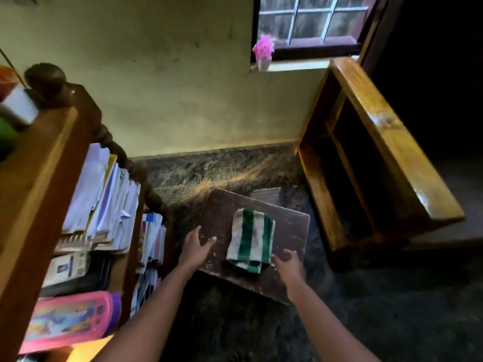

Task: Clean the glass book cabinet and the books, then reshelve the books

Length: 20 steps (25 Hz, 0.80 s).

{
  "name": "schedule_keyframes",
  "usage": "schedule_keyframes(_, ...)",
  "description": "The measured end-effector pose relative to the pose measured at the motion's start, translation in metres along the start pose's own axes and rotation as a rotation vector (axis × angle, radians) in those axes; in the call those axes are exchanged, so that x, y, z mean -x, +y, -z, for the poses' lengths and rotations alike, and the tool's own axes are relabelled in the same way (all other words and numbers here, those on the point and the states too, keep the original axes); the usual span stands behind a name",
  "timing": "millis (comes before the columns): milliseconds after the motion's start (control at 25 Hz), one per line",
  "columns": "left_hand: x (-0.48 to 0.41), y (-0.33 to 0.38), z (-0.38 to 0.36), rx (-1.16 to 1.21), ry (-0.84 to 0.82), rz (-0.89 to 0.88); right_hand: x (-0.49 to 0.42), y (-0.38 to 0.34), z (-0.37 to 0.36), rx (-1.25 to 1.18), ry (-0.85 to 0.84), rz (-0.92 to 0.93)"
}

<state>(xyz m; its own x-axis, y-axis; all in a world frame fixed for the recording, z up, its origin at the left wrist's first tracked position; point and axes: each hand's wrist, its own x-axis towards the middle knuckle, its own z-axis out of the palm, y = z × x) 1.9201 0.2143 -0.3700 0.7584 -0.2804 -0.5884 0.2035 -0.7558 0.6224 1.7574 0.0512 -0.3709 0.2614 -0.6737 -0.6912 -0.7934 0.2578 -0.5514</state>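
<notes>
Both hands are on the dark wooden board: left hand holds its left edge, thumb on top; right hand grips the near right corner. Folded green-and-white striped cloth lies on the board between them. Cabinet stands at right under the window, shelves bare, no glass visible from here. Books and loose papers are crammed in the open wooden rack at left. My read: cabinet emptied, can't tell if it's wiped; the board looks scuffed and dusty, so cleaning is partway. Book wiping and reshelving still to do.
</notes>
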Motion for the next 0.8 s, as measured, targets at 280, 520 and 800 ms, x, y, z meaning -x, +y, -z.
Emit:
schedule_keyframes(280, -0.060, -0.014, -0.025, -0.116, 0.032, 0.162, -0.051, 0.050, -0.007, -0.243, 0.132, -0.193)
schedule_keyframes(520, -0.083, -0.021, -0.022, 0.012, 0.085, 0.242, -0.071, 0.050, -0.002, -0.457, 0.042, -0.263)
schedule_keyframes(800, -0.032, -0.054, -0.042, 0.194, 0.066, 0.363, -0.001, 0.076, 0.051, -0.667, 0.044, -0.273)
